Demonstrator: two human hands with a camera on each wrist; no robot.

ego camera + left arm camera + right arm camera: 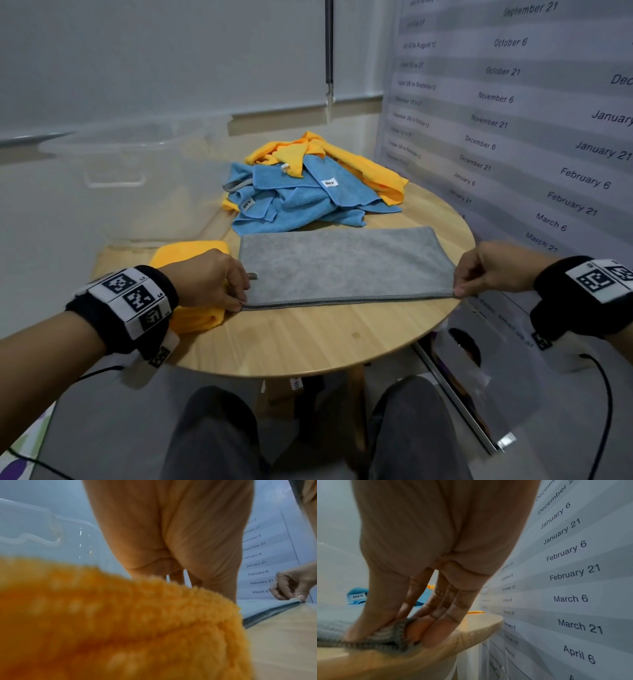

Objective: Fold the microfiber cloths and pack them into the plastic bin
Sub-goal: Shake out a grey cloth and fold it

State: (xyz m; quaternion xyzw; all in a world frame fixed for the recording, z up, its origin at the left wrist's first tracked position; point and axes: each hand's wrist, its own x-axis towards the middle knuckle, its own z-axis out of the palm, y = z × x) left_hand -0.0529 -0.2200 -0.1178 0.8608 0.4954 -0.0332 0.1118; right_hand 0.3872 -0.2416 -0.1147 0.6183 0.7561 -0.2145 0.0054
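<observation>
A grey microfiber cloth lies folded in half on the round wooden table, its doubled hem toward me. My left hand pinches the near left corner. My right hand pinches the near right corner between thumb and fingers. A folded yellow cloth lies under my left wrist and fills the left wrist view. Behind the grey cloth sits a heap of blue cloths and yellow cloths. The clear plastic bin stands on the left.
A printed wall panel with dates rises close along the table's right side. The table's curved edge runs just right of my right hand. My knees show below the near edge.
</observation>
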